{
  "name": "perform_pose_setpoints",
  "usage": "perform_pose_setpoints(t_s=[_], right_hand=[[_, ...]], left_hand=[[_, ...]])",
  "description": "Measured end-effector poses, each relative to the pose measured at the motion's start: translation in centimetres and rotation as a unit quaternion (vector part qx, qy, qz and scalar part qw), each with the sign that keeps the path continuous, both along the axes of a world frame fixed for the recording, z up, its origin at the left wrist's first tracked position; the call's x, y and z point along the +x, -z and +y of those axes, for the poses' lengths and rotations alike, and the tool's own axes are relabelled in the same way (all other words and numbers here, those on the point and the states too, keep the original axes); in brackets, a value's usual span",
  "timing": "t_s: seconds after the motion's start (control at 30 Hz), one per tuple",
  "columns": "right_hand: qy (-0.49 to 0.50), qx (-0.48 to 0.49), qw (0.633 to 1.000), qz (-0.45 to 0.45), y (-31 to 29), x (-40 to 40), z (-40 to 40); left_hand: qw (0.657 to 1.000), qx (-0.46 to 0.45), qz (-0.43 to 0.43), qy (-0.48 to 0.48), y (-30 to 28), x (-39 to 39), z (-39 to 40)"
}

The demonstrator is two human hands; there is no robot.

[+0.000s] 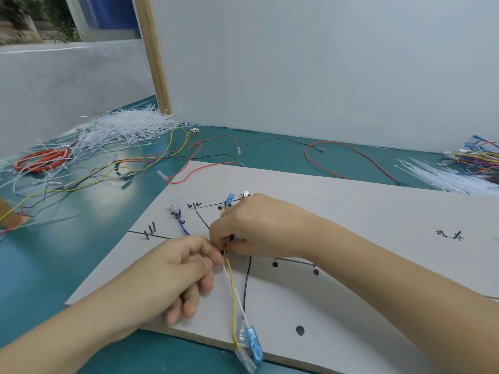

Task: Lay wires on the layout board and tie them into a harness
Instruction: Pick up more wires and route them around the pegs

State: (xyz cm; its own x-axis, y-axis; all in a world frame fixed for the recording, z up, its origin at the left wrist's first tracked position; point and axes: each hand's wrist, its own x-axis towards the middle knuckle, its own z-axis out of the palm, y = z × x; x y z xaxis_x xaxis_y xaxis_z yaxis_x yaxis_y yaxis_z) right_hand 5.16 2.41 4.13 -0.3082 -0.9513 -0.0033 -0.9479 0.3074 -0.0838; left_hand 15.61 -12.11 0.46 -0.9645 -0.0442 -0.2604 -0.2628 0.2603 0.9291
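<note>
Layout board (351, 211): flat, matte, pale grey sheet with a raw fibrous edge, lying on a glossy teal table (40, 265). It bore black marker lines, black dots and short dark upright pins.

Wire bundle (229, 268): thin yellow, white and black insulated wires, gathered near the board's middle. The yellow and white ran toward the board's near edge, ending in clear and blue plastic terminal sleeves (251, 346) that overhung that edge. A blue sleeve (229, 198) stood up just beyond my fingers, toward the board's far edge.

My left hand (178, 268): fingers curled, thumb and forefinger pinched together on the bundle at the board's centre.

My right hand (256, 228): fingers bent down and pinching the same bundle, its fingertips touching those of my left. What exactly lay between the fingertips was hidden.

Purple wire (182, 226): short, with a clear sleeve, lying on the board left of my hands.

Cable ties (121, 130): loose heap of thin white plastic strips, off the board's far left corner. A second sheaf (442, 176) lay off its far right.

Loose wires (172, 157): red, yellow and black, strewn on the table beyond the board's far edge.

Backdrop: smooth white panel (324, 63) with a wooden edge, upright behind the board.
</note>
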Motion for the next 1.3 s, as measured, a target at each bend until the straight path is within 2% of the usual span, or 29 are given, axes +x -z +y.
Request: perform_pose_setpoints(t_s=[0.07,0.13,0.17,0.23,0.3,0.47,0.53,0.6,0.67,0.7,0.77,0.93,1.1,1.2,1.3], right_hand=[[0.012,-0.014,1.0,-0.001,0.1,0.1,0.2],[0.014,-0.022,1.0,0.012,0.3,0.3,0.3],[0.016,-0.025,0.999,0.015,0.4,0.3,0.3],[0.021,-0.031,0.999,0.008,0.3,0.4,0.3],[0.021,-0.038,0.999,0.005,0.2,0.5,0.3],[0.018,-0.05,0.998,0.026,0.4,1.2,0.6],[0.017,-0.056,0.998,0.007,0.4,1.2,0.9],[0.017,-0.065,0.998,-0.006,0.6,1.1,1.0],[0.026,-0.07,0.997,-0.021,0.7,1.0,1.2],[0.029,-0.072,0.997,-0.029,0.8,0.9,1.3],[0.033,-0.074,0.996,-0.044,1.0,0.9,1.4],[0.068,-0.068,0.991,-0.089,1.1,1.3,1.7],[0.064,-0.017,0.994,-0.082,1.4,1.7,2.2],[0.114,0.045,0.988,-0.098,2.0,1.7,1.8],[0.127,0.051,0.986,-0.092,2.9,1.3,0.8]], left_hand=[[0.999,-0.046,0.019,-0.004,0.0,0.1,-0.1],[0.984,-0.157,0.081,0.017,-0.2,0.3,0.0],[0.964,-0.229,0.131,0.043,-0.2,0.3,0.0],[0.899,-0.356,0.227,0.113,-0.3,0.4,0.0],[0.864,-0.396,0.269,0.159,-0.2,0.3,-0.2],[0.815,-0.422,0.322,0.232,-1.1,-0.2,-2.0],[0.833,-0.379,0.345,0.207,-1.0,0.0,-2.9],[0.882,-0.296,0.338,0.144,-0.9,0.1,-3.7],[0.937,-0.164,0.305,0.052,-0.8,0.1,-4.4],[0.949,-0.112,0.293,0.011,-0.8,-0.1,-4.8],[0.957,-0.067,0.28,-0.029,-0.8,-0.6,-5.3],[0.964,-0.086,0.247,-0.048,-1.2,-2.0,-6.2],[0.952,-0.194,0.227,-0.067,-1.4,-4.9,-7.2],[0.938,-0.274,0.203,-0.063,-0.8,-6.2,-7.9],[0.944,-0.274,0.181,-0.04,-0.4,-6.7,-8.4]])
